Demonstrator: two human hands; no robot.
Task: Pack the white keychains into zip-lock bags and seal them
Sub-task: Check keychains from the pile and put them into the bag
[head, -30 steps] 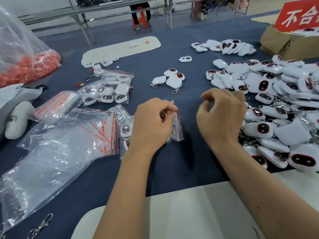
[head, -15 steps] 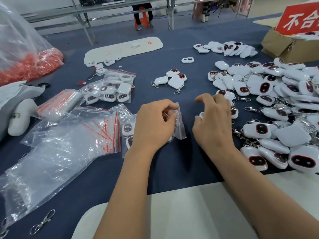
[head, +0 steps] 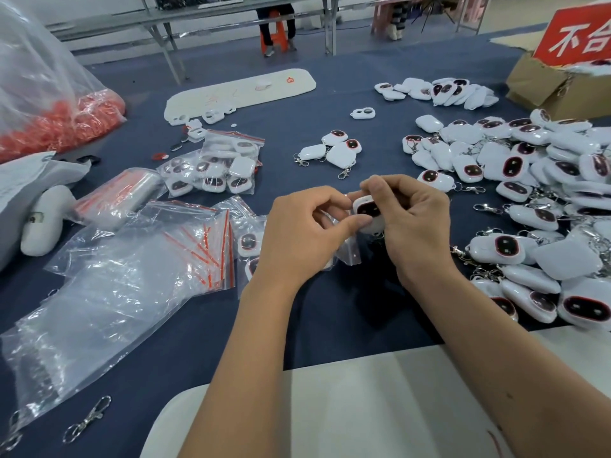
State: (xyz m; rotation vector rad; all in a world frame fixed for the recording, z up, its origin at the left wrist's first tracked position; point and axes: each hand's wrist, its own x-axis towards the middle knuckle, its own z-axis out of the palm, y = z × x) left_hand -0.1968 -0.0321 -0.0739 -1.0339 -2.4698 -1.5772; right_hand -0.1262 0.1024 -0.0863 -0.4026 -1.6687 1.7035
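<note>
My right hand [head: 410,226] pinches a white keychain [head: 367,211] with a dark oval face, held at the mouth of a small clear zip-lock bag [head: 347,251]. My left hand [head: 301,236] grips that bag from the left, and its thumb touches the keychain. Most of the bag is hidden behind my left hand. A big heap of loose white keychains [head: 529,200] covers the blue table on the right. Several filled bags [head: 218,166] lie at the left centre. A stack of red-striped empty bags [head: 139,259] lies to the left of my hands.
A large clear sack of red rings [head: 49,104] stands at the far left. A cardboard box [head: 555,84] with a red sign sits at the back right. A white board [head: 241,90] lies at the back, and three loose keychains [head: 334,150] lie in the middle. Metal clasps [head: 87,421] lie near the front left edge.
My right hand picked a keychain from the heap and carried it left to the bag. My left hand kept hold of the bag.
</note>
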